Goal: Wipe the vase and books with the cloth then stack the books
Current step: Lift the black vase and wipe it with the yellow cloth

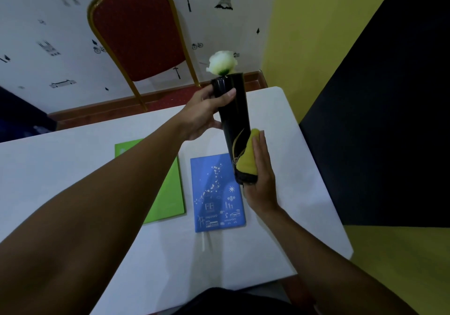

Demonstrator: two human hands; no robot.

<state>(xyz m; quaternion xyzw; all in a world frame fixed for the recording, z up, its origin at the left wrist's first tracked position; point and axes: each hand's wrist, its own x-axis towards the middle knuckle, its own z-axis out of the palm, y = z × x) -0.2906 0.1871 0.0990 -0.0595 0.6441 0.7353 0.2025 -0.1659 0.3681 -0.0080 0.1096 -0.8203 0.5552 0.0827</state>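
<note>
A tall black vase (235, 117) with a white flower (222, 62) in its mouth is held tilted above the white table (73, 168). My left hand (204, 114) grips the vase near its top. My right hand (261, 175) presses a yellow cloth (247, 161) against the vase's lower end and cups its base. Below them a blue book (216, 195) lies flat on the table. A green book (168, 192) lies to its left, partly hidden by my left forearm.
A red chair with a gold frame (138, 32) stands behind the table's far edge. A yellow wall and a dark panel (379, 119) close off the right side. The table's right edge runs just beyond my right hand.
</note>
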